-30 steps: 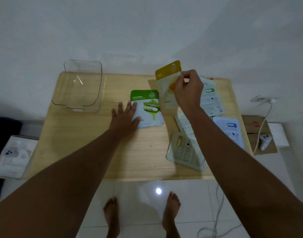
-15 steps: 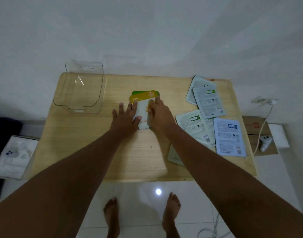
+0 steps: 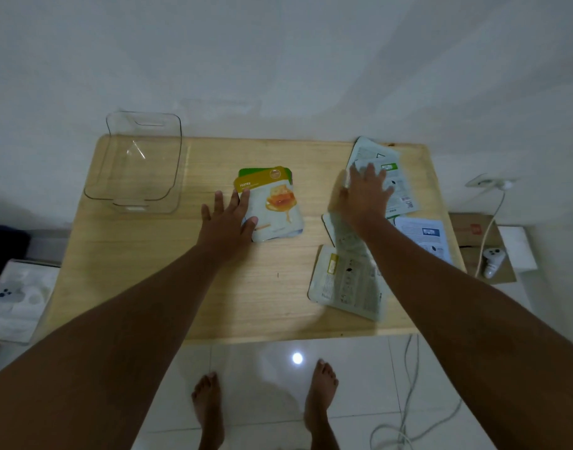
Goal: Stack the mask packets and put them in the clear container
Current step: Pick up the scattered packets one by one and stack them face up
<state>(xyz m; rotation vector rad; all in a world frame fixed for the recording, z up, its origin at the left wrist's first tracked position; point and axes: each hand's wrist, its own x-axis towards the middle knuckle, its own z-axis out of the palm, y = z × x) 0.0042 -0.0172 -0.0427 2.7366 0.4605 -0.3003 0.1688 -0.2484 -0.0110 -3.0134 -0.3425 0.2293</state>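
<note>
A yellow honey mask packet (image 3: 275, 203) lies on top of a green packet (image 3: 246, 172) in the middle of the wooden table (image 3: 168, 274). My left hand (image 3: 228, 222) rests flat, fingers spread, on the stack's left edge. My right hand (image 3: 363, 193), fingers apart and blurred, is over the face-down packets (image 3: 398, 177) at the far right. More packets lie face down nearer me (image 3: 346, 284), and a blue one (image 3: 427, 235) lies right of my forearm. The clear container (image 3: 139, 164) stands empty at the table's far left corner.
A white wall stands right behind the table. Right of the table sit a cardboard box (image 3: 473, 235) with a white controller (image 3: 492, 258) and a cable (image 3: 492, 219). A white foam tray (image 3: 15, 297) lies on the floor at left. My bare feet (image 3: 265, 407) stand at the table's near edge.
My right hand laid the honey packet on the green one, let it go, and moved right to the face-down packets. My left hand stayed at the stack's edge.
</note>
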